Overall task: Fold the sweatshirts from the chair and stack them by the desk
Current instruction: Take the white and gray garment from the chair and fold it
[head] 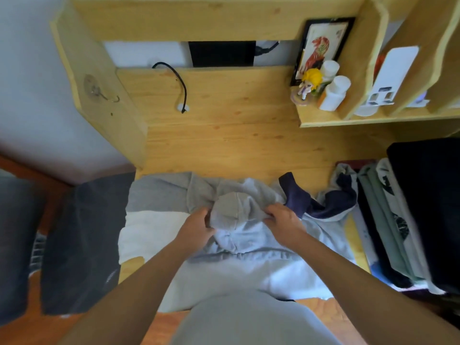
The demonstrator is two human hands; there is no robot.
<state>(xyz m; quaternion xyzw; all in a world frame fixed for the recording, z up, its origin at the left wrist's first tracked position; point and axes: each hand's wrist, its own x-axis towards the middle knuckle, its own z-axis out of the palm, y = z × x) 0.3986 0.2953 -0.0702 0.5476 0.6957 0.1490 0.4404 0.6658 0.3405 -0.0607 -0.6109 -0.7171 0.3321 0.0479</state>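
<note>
Both forearms enter from the 6 o'clock edge and converge toward frame centre above the wooden desk (pixel 224 125). The left hand (pixel 196 226) lies at roughly 7 o'clock of the grey hood (pixel 234 207), wrist straight, fingers curled round the hood's left edge in a closed grasp. The right hand (pixel 282 220) lies at roughly 4 o'clock of the hood, back of the hand upward, fingers bent and pinching the fabric at the hood's right edge. The hood is bunched between the two hands.

The hood belongs to a light grey sweatshirt (pixel 249 265), which is spread flat on the desk's near edge, body toward 6 o'clock, hood toward 12 o'clock. A navy sleeve section (pixel 296 192) of the garment lies crumpled at 2 o'clock of the right hand.

A stack of folded garments (pixel 388 220) sits on the desk at 3 o'clock of the sweatshirt, just beside it. A dark garment (pixel 82 242) hangs at 9 o'clock, beside the desk's left edge. A black cable (pixel 183 88) lies on the desk toward 12 o'clock. A framed picture (pixel 321 46) stands on the shelf at 1 o'clock.
</note>
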